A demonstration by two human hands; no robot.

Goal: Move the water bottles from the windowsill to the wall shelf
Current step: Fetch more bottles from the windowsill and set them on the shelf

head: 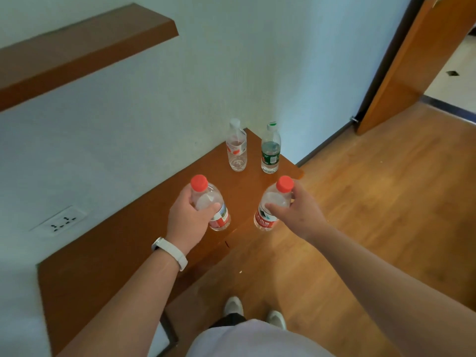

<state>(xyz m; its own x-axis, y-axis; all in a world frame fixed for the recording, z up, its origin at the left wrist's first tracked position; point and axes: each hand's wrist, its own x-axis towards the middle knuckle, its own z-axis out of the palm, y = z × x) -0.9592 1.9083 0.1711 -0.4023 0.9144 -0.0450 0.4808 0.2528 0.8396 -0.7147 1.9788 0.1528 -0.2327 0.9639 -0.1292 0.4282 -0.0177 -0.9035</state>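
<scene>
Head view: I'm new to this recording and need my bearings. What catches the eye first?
The left hand grips the left red-capped bottle and the right hand the right red-capped bottle, at the centre by the wooden ledge. Behind them a white-capped bottle and a green-labelled bottle stand on its far end. The wall shelf juts out at upper left.

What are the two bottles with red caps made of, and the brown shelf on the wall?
The left red-capped bottle and right red-capped bottle look like clear, shiny plastic: you see through them. The wall shelf looks like smooth brown wood or wood-look board; its even colour leaves that open.
</scene>
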